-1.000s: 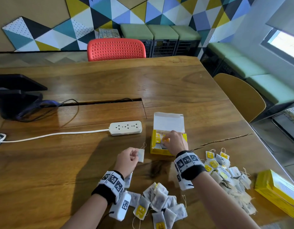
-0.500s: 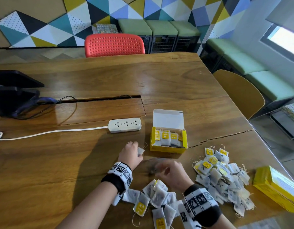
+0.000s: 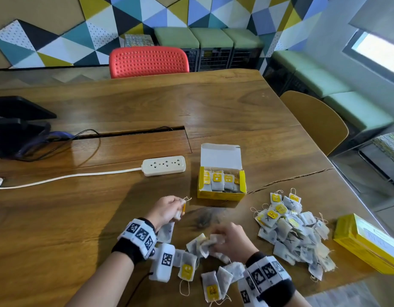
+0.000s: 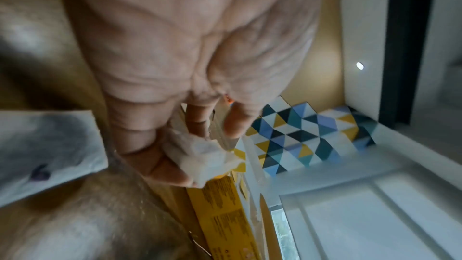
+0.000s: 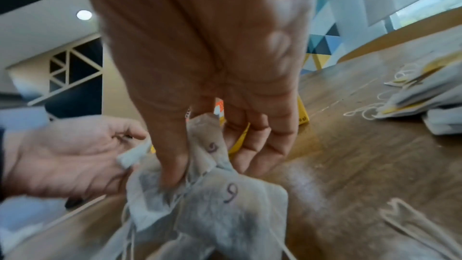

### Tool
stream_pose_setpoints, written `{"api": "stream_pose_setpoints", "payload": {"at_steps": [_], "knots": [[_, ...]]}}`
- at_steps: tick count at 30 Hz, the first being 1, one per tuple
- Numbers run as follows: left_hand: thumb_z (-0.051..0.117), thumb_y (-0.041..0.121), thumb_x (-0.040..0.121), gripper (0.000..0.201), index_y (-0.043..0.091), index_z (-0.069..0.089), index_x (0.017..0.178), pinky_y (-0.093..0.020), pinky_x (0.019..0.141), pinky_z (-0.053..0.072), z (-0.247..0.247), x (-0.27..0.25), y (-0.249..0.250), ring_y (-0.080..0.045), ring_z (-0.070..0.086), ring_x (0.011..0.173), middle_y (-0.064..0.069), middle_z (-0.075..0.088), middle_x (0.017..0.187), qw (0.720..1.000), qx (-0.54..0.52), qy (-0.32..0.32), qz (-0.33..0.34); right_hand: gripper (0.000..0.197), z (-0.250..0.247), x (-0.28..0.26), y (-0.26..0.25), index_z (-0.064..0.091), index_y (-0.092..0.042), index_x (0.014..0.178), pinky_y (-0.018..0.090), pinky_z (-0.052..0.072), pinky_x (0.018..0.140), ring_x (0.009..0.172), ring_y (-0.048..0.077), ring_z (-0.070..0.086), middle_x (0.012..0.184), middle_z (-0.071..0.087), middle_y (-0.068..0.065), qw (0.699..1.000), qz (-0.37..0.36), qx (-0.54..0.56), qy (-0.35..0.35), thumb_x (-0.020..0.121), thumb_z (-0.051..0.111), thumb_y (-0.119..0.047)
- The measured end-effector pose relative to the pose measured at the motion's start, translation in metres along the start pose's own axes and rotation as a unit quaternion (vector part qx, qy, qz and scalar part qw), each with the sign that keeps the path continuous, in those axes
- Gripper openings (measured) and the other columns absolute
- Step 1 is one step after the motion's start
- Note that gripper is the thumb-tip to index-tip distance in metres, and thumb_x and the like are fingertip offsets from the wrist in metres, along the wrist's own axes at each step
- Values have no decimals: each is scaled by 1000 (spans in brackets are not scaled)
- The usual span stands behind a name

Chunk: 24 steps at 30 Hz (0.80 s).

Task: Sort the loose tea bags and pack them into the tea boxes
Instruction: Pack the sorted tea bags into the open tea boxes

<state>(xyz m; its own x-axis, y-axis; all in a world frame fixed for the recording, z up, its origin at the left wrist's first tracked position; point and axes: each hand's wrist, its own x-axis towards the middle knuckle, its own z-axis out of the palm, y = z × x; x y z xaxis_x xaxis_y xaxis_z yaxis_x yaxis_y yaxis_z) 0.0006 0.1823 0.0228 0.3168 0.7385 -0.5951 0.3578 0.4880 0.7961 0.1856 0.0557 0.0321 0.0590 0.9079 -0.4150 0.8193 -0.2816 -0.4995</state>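
As things stand: sorting is under way, and packing is only part done by my reckoning.
Right hand [image 3: 232, 241]: curled down into the near heap [image 3: 209, 273], thumb and fingers [image 5: 260, 145] pinching a small bunch of tea bags [image 5: 212, 195] with curly pen marks on them.
Left hand [image 3: 167, 209]: held just off the table [image 3: 58, 218], fingers pinching a tea bag [image 4: 200, 151] by its paper body, its yellow tag poking out.
Open box [image 3: 221, 181]: just beyond both hands, lid flap up, a row of bags standing inside with room left.
Second heap [image 3: 291, 231]: right of the near one; several bags there carry an X.
Closed box [image 3: 366, 243]: lying at the table's right edge.
Handling: the bags look feather-light, limp and easily torn, and their strings snag each other.
Where to hold: I'd pinch the paper body flat and avoid the string.
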Motion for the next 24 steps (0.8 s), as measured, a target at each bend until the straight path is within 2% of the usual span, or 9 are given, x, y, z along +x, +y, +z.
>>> {"api": "stream_pose_setpoints", "payload": {"at_steps": [3, 6, 8, 9, 11, 14, 19, 22, 24], "knots": [[46, 17, 96, 19, 6, 59, 88, -24, 54, 47, 1, -23, 8, -18, 55, 65, -10, 54, 76, 969, -219, -84, -72, 13, -15, -2, -6, 64, -33, 77, 14, 41, 62, 72, 3, 54, 75, 61, -12, 997, -15, 70, 21, 75, 77, -34], [67, 37, 83, 32, 10, 59, 97, -22, 58, 41, 2, -34, 2, -10, 49, 63, -2, 50, 76, 970, -187, -148, -56, 18, -18, 2, -11, 60, -31, 70, 15, 46, 61, 66, 1, 57, 68, 61, -9, 990, -13, 137, 39, 75, 74, -40], [73, 35, 80, 33, 13, 60, 101, -19, 56, 39, 4, -38, -3, -6, 46, 61, 2, 51, 76, 973, -154, -162, -54, 27, -17, 4, -14, 67, -25, 85, 38, 58, 67, 76, 13, 67, 81, 69, -2, 977, 4, 203, 60, 68, 71, -45], [72, 31, 83, 29, 14, 61, 103, -18, 55, 38, 6, -38, -5, -5, 45, 59, 4, 52, 75, 976, -141, -155, -56, 30, -16, 6, -16, 67, -25, 90, 43, 59, 69, 81, 17, 67, 87, 69, -2, 975, 12, 211, 69, 66, 71, -42], [67, 26, 87, 23, 14, 61, 106, -17, 54, 37, 9, -36, -8, -4, 44, 57, 6, 53, 71, 983, -122, -123, -62, 30, -17, 7, -20, 68, -22, 98, 30, 54, 76, 89, 16, 62, 96, 65, -3, 978, 20, 185, 96, 69, 77, -26], [60, 23, 93, 17, 11, 59, 104, -16, 51, 41, 12, -34, -10, -6, 49, 61, 2, 54, 77, 986, -126, -86, -64, 21, -17, 6, -23, 70, -20, 91, 7, 37, 67, 88, 10, 55, 94, 57, -8, 982, 1, 146, 117, 73, 77, -12], [56, 26, 96, 20, 9, 61, 105, -23, 66, 50, 18, -42, -6, -12, 62, 72, -4, 63, 87, 969, -185, -138, -93, 27, -13, 6, -24, 63, -28, 65, 8, 45, 72, 88, 2, 59, 93, 60, -10, 962, -19, 209, 173, 68, 83, -9], [58, 28, 95, 22, 9, 61, 105, -24, 71, 51, 23, -44, -3, -14, 65, 78, -7, 64, 94, 965, -184, -163, -93, 34, -15, 5, -29, 64, -37, 69, 10, 48, 74, 91, 2, 60, 97, 59, -10, 962, -46, 207, 170, 69, 83, -9], [60, 22, 93, 19, 8, 62, 106, -24, 70, 51, 25, -43, -2, -15, 66, 78, -8, 66, 94, 966, -189, -155, -89, 27, -16, 5, -29, 70, -33, 75, 11, 49, 73, 91, 5, 61, 98, 60, -10, 959, -56, 223, 166, 72, 81, -8]]}}
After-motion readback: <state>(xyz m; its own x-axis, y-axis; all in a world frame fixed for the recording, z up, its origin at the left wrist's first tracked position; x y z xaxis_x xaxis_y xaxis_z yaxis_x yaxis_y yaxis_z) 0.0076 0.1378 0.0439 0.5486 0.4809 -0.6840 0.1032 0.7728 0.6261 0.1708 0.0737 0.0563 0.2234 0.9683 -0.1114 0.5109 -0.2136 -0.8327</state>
